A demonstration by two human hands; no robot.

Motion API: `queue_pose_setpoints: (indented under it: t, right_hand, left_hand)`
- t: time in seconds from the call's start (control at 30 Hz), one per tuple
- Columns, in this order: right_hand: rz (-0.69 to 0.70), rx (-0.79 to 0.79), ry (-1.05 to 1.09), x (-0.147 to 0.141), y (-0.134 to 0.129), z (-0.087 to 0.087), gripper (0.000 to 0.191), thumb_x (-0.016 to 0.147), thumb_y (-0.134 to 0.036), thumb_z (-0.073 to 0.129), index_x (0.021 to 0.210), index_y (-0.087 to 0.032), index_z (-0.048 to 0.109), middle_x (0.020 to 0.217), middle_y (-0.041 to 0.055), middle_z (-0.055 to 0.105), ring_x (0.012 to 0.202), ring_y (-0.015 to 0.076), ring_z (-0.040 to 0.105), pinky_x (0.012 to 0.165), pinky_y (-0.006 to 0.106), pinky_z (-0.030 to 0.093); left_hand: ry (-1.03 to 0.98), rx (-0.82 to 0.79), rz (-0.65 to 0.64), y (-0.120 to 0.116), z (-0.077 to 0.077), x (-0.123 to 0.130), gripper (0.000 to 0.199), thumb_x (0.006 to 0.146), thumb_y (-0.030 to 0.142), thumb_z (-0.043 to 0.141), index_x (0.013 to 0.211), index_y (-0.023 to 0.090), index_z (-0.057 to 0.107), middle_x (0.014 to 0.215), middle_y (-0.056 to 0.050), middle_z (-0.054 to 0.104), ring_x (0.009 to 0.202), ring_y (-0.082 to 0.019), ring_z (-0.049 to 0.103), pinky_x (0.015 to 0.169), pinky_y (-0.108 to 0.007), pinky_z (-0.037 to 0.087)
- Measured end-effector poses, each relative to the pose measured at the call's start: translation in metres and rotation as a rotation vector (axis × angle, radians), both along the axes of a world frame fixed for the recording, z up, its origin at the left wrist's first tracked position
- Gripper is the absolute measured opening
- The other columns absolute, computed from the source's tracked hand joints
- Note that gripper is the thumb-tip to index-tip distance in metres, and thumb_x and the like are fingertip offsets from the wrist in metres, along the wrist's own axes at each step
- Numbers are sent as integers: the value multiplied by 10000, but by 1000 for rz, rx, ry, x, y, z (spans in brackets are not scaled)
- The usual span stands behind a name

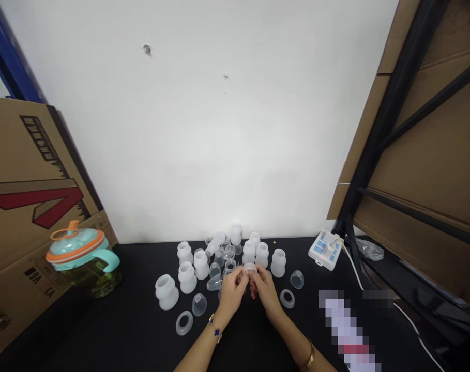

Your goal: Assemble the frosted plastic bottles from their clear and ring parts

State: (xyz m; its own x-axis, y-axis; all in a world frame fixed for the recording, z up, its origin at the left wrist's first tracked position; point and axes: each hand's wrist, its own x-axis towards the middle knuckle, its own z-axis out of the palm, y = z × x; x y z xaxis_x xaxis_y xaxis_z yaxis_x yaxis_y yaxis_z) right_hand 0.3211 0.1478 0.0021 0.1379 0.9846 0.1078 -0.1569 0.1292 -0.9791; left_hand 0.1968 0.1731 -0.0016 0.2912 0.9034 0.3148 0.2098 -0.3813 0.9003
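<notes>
My left hand (233,287) and my right hand (262,288) meet at the middle of the table, both closed on a small translucent bottle ring (249,268). The fingers hide its lower side. Just behind the hands stand white bottles without tops, such as one bottle (278,263) right of my right hand. A clear dome cap (199,305) and a loose translucent ring (184,323) lie left of my left wrist. On the right lie another dome cap (297,279) and another ring (287,298). Several clear caps (215,269) cluster behind my left hand.
A pitcher (83,261) with a turquoise handle stands at the left by a cardboard box (21,206). To the right are a white power strip (325,250) with a cable and a black metal rack (374,134). A white wall (235,134) closes off the back.
</notes>
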Motion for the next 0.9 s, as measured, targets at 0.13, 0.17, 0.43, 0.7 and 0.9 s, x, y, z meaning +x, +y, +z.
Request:
queue_pose_setpoints:
  t: [0.13, 0.17, 0.43, 0.7, 0.9]
  right_hand:
    - [4, 1, 1, -1, 0, 0, 377, 806, -553, 626, 890, -188, 587, 464, -107, 426, 345, 81, 378, 340, 182, 320]
    - [5, 2, -1, -1, 0, 0, 384, 807, -560, 625, 890, -187, 589, 463, -106, 428, 342, 80, 378, 338, 182, 317]
    - [-27, 13, -54, -1, -2, 2, 400, 806, -581, 631, 846, -185, 588, 482, -98, 441, 348, 71, 380, 341, 177, 282]
    - [-68, 1, -130, -3, -3, 5, 447, 790, -644, 622, 737, -208, 540, 444, -85, 436, 332, 85, 367, 351, 205, 258]
    - [-86, 7, -159, -3, -4, 7, 415, 806, -609, 611, 722, -212, 527, 447, -81, 434, 339, 87, 359, 358, 208, 245]
  left_hand:
    - [-17, -13, -7, 1, -3, 1, 431, 951, 536, 470, 761, 170, 594, 564, 35, 480, 520, -129, 456, 543, -249, 310]
    - [-20, -12, -5, 1, -3, 1, 432, 952, 533, 471, 753, 169, 591, 563, 34, 479, 520, -128, 454, 543, -248, 308]
    - [19, 2, 42, -1, 1, 1, 411, 950, 513, 467, 742, 175, 573, 554, 44, 456, 521, -130, 443, 546, -254, 294]
    - [81, 39, 82, -1, 4, 1, 384, 937, 458, 483, 665, 187, 501, 544, 52, 414, 531, -120, 393, 552, -253, 252]
    - [121, 52, 111, 1, 3, 1, 366, 910, 420, 502, 628, 191, 454, 535, 54, 400, 529, -114, 364, 558, -258, 228]
